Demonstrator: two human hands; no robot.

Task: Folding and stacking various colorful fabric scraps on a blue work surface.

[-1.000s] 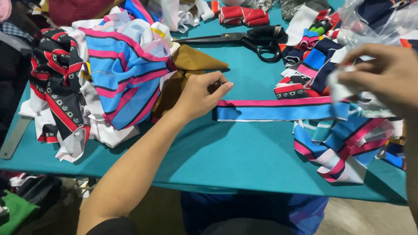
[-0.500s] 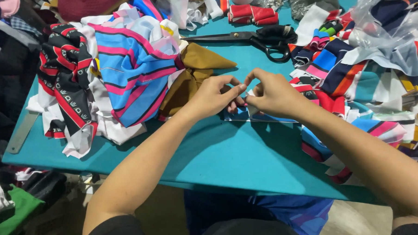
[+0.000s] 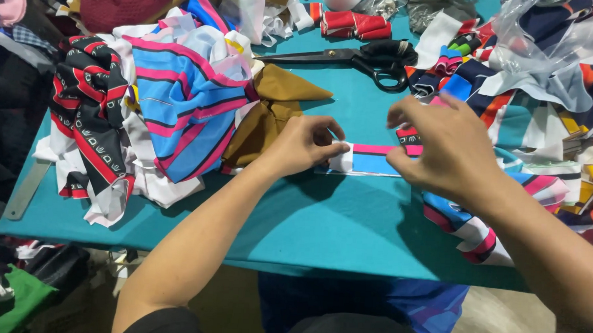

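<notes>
A narrow fabric strip (image 3: 374,160), blue with a pink stripe and a white end, lies flat on the teal table (image 3: 307,226). My left hand (image 3: 304,146) pinches its white left end against the table. My right hand (image 3: 442,148) holds the strip a short way to the right, fingers curled over it. The strip's far part is hidden under my right hand and runs into a heap of striped scraps (image 3: 521,128).
Black-handled scissors (image 3: 359,57) lie behind the hands. A pile of blue-pink striped and black-red cloth (image 3: 147,109) with a brown piece (image 3: 272,113) fills the left. Clear plastic bags (image 3: 550,44) sit at the right; red rolled pieces (image 3: 354,23) at the back. A metal ruler (image 3: 26,190) overhangs the left edge.
My hands met at the middle of the table half a second ago; now they have drawn apart, with a short length of the strip stretched flat between them.
</notes>
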